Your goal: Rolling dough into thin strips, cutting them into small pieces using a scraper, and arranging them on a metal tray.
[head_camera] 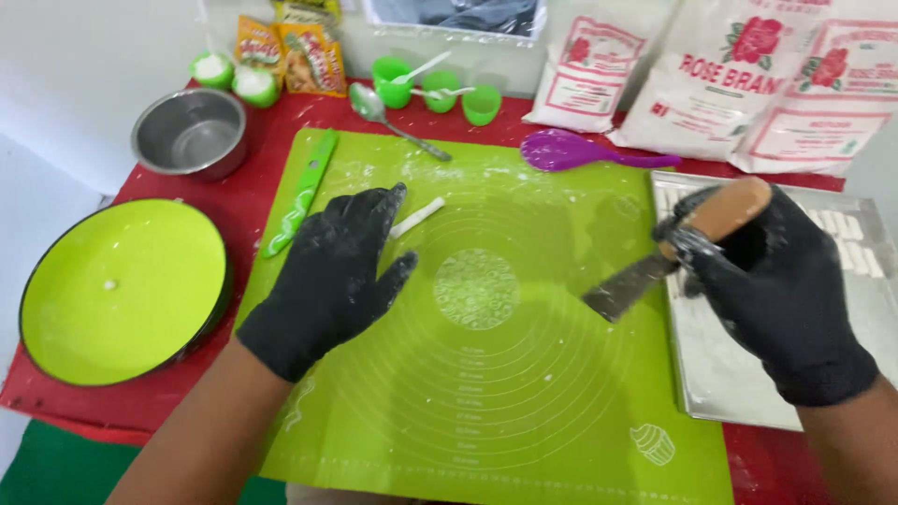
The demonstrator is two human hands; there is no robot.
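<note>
My left hand (pixel 339 271), in a flour-dusted black glove, hovers open over the left part of a lime-green silicone baking mat (pixel 486 374). Its fingertips almost reach a short white strip of dough (pixel 417 217) lying on the mat. My right hand (pixel 772 281), also in a black glove, grips the wooden handle of a metal scraper (pixel 625 288) whose blade points down-left over the mat's right side. The right hand is over a floured metal tray (pixel 720 374) holding small white dough pieces (pixel 856 245).
A large green bowl (pixel 122 290) and a steel bowl (pixel 190 133) sit at the left. A green plastic knife (pixel 301 192), a metal spoon (pixel 393 120), a purple spoon (pixel 580 150), green cups (pixel 440 89) and white flour bags (pixel 720 79) line the back.
</note>
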